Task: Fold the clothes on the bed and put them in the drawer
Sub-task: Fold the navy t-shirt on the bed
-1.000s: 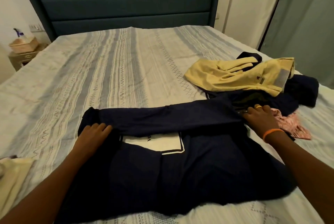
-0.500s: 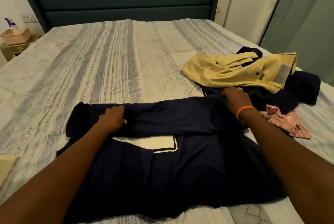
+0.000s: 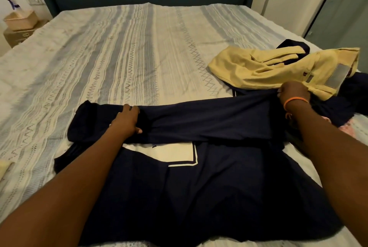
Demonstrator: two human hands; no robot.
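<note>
Resting on the folded-over band of a navy shirt (image 3: pixel 199 187), the left hand (image 3: pixel 127 121) lies palm down with its fingers only lightly bent, the thumb spread toward the near edge of the fold; it presses the cloth and does not grip it. The right hand (image 3: pixel 292 93) sits at the other end of that same band, fingers curled and pinching a bunch of the dark fabric, lifted a little so the cloth pulls taut between the two hands. An orange band (image 3: pixel 295 101) circles the right wrist.

The navy shirt is spread across the near half of the bed (image 3: pixel 119 57), on a cover striped in cream and grey-blue. Its far part is turned back toward the person into one long strip that runs from side to side, and a pale rectangular print (image 3: pixel 171 151) with a thin white border shows partly below that strip. The lower body of the shirt lies flat, with soft creases, reaching the near edge of the view.

Farther right, beyond the right hand, yellow trousers (image 3: pixel 278 67) lie crumpled on top of other dark clothes (image 3: pixel 350 95), and a scrap of pink patterned cloth (image 3: pixel 346 127) peeks out beside the right forearm.
</note>
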